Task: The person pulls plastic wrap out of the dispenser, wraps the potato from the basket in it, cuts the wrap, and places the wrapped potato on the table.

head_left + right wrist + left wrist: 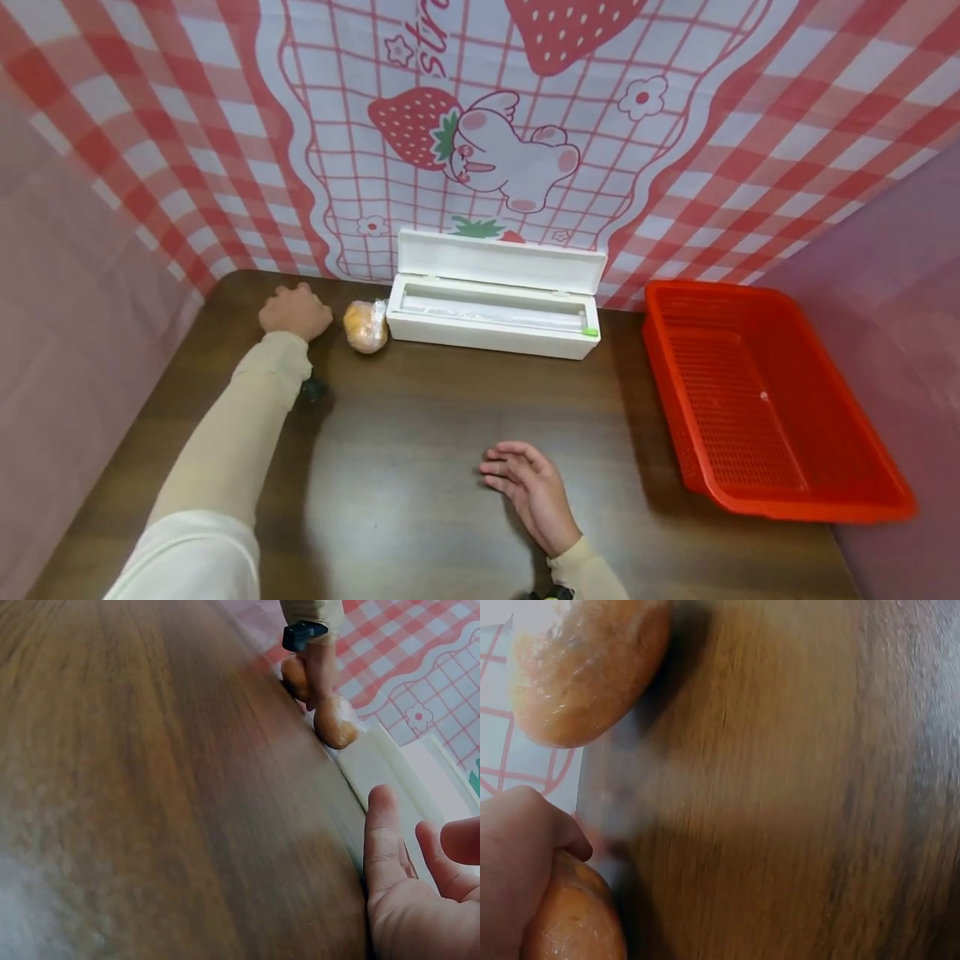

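My left hand (295,312) is at the back left of the table and grips a round orange-coloured item (577,922) wrapped in clear film. In the head view that item is hidden under the hand. A second film-wrapped orange-coloured item (365,326) lies just right of it, beside a long white cling film box (487,333). The box's lid (501,260) is raised, and a roll of clear film (491,312) lies inside. Loosely bent, the fingers of my right hand (536,496) hold nothing above the front middle of the table.
On the right of the wooden table (420,433) stands a red plastic basket (678,400). A green slider (591,332) sits at the box's right front end. Behind hangs a red-and-white checked cloth (337,167) with strawberry prints; pinkish cloth (82,292) borders the left side.
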Demonstrator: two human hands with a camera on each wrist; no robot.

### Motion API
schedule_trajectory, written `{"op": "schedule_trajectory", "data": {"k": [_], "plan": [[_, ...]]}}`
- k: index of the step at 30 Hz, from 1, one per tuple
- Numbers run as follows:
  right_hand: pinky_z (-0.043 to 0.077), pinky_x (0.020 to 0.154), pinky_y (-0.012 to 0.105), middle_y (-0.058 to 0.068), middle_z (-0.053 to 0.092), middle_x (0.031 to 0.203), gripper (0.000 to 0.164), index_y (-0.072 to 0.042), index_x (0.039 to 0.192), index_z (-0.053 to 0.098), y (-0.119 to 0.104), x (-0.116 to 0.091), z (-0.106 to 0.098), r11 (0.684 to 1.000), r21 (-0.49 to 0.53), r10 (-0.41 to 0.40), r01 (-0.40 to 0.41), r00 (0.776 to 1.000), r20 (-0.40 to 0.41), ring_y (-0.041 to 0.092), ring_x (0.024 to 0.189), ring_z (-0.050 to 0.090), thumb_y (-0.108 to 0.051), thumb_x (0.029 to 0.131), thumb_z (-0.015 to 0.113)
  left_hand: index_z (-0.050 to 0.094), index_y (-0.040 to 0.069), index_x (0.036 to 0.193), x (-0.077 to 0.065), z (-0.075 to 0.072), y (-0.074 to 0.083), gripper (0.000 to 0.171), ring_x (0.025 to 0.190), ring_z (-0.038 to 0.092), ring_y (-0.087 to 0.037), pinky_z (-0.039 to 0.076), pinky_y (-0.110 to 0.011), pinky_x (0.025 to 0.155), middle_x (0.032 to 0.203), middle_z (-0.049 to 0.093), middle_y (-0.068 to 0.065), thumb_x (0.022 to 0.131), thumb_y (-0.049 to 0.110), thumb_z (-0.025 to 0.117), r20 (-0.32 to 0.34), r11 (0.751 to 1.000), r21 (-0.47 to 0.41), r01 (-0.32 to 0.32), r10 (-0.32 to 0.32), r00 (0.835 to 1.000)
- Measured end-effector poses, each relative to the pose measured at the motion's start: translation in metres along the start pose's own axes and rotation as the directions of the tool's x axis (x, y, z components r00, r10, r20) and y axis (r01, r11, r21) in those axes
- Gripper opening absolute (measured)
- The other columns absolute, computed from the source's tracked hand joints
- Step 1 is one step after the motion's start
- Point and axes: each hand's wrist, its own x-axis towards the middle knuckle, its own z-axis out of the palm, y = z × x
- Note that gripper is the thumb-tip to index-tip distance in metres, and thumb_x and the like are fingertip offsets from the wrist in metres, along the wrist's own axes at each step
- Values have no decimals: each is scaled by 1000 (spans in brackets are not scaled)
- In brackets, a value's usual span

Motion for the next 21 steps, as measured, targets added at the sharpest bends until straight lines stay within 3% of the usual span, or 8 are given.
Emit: {"op": "schedule_trajectory", "data": {"k": [5, 11, 21], "plan": [[56, 91, 41, 22, 60, 120, 26, 13, 125, 48, -3, 1, 2, 1000, 4, -4, 4, 1000, -17, 29, 105, 68, -5, 106, 44, 53, -12, 127, 3, -8, 2, 56, 102, 53, -61, 46, -67, 84, 116, 50, -40, 91, 31, 53, -7, 996, 32, -79, 79, 997], [55, 92, 43, 23, 59, 121, 30, 16, 127, 45, -5, 1, 4, 1000, 4, -13, 13, 1000, 8, 30, 107, 67, -6, 107, 44, 50, -11, 130, 3, -12, 3, 56, 104, 52, -60, 46, -67, 85, 121, 48, -38, 93, 31, 53, 6, 995, 54, -89, 89, 996], [56, 91, 42, 21, 61, 118, 24, 11, 123, 50, 2, 0, 4, 999, 28, -16, 16, 1000, -17, 30, 106, 67, -4, 106, 45, 52, 2, 132, -6, 9, 0, 44, 113, 43, -55, 48, -70, 76, 127, 39, -34, 96, 26, 53, -73, 998, 17, -65, 66, 995]]}}
